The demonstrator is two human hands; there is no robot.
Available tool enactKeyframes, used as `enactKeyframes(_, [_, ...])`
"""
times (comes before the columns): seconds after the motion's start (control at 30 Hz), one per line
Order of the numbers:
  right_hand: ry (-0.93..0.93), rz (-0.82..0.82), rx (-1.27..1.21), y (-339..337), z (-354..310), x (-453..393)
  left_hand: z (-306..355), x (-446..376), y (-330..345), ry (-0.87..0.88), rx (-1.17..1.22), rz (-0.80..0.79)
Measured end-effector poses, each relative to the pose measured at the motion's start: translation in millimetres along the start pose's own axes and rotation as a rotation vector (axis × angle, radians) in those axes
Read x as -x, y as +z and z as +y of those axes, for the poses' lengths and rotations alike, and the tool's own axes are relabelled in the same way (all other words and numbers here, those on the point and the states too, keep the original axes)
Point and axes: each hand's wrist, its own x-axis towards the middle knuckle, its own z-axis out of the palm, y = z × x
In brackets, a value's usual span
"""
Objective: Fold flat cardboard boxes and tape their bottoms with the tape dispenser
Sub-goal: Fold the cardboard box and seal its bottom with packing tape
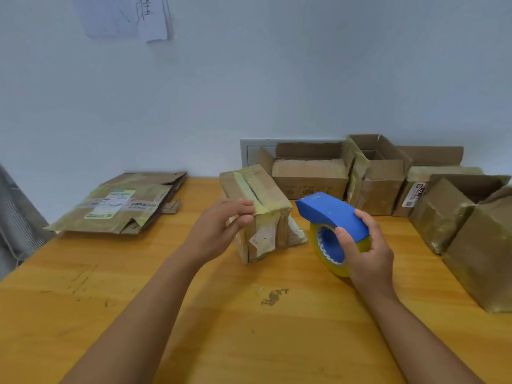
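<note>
A small folded cardboard box (260,206) stands bottom-up in the middle of the wooden table (138,314), its closed flaps covered in yellowish tape with a dark seam down the middle. My left hand (221,228) grips the box's near left corner, thumb on its side and fingers on top. Just to the right of the box, my right hand (365,253) holds the blue tape dispenser (332,214) with its yellowish tape roll (329,250). The dispenser's front end points toward the box and is apart from it.
A stack of flat cardboard boxes (122,206) lies at the back left of the table. Several folded open boxes (310,173) stand along the wall at the back right, and more taped boxes (471,234) crowd the right edge. Papers (124,15) hang on the wall.
</note>
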Motion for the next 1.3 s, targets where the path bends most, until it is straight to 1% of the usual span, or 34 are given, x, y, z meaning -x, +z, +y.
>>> enactKeyframes(0.07, [0.006,0.002,0.001,-0.2,0.2,-0.2,2.4,1.9,2.2,0.013,-0.006,-0.003])
enactKeyframes(0.2, [0.000,0.001,0.003,0.0,0.2,-0.2,-1.9,2.3,-1.2,0.033,-0.016,-0.104])
enactKeyframes(0.23, [0.000,0.001,0.002,-0.1,0.0,-0.1,-1.9,2.6,-1.9,0.037,-0.024,-0.094])
enactKeyframes(0.3, [0.001,0.002,0.000,-0.2,0.0,0.3,1.6,2.9,-1.4,0.043,-0.045,-0.022])
enactKeyframes(0.4, [0.006,0.001,-0.002,-0.3,-0.9,0.2,10.1,2.2,4.8,0.093,-0.141,0.056])
enactKeyframes(0.53, [0.009,-0.004,-0.018,-0.6,-2.4,0.3,12.9,0.5,10.7,0.120,-0.276,0.068])
enactKeyframes(0.67, [0.037,-0.012,0.005,-0.3,-3.1,-0.3,18.0,6.5,14.8,0.082,-0.250,0.111])
enactKeyframes(0.73, [0.081,-0.028,-0.021,0.8,-4.5,-1.6,18.9,7.0,16.4,0.061,-0.248,0.110])
enactKeyframes(0.8, [0.079,-0.043,-0.010,0.7,-7.0,-4.8,20.3,5.7,18.1,0.032,-0.255,0.113])
enactKeyframes(0.87, [-0.017,-0.074,0.142,-1.0,-8.4,-8.0,23.0,4.8,21.4,0.025,-0.282,0.142])
enactKeyframes(0.93, [-0.182,-0.137,0.436,-0.8,-8.2,-8.5,26.5,4.6,25.8,0.004,-0.301,0.187])
enactKeyframes(1.0, [-0.288,-0.199,0.726,1.5,-9.3,-7.3,30.3,4.1,31.2,-0.013,-0.316,0.228])
enactKeyframes(1.07, [-0.292,-0.278,0.951,3.8,-8.7,-6.3,34.5,3.2,35.3,0.001,-0.315,0.268])
enactKeyframes(1.13, [-0.264,-0.343,1.090,5.7,-5.5,-5.4,38.3,2.8,37.0,0.033,-0.298,0.285])
enactKeyframes(1.23, [-0.193,-0.426,1.124,10.4,0.1,-5.2,39.6,3.7,33.8,0.045,-0.284,0.259])
enactKeyframes(1.3, [-0.117,-0.488,1.131,11.2,-2.2,-5.6,36.7,4.9,29.0,0.036,-0.271,0.198])
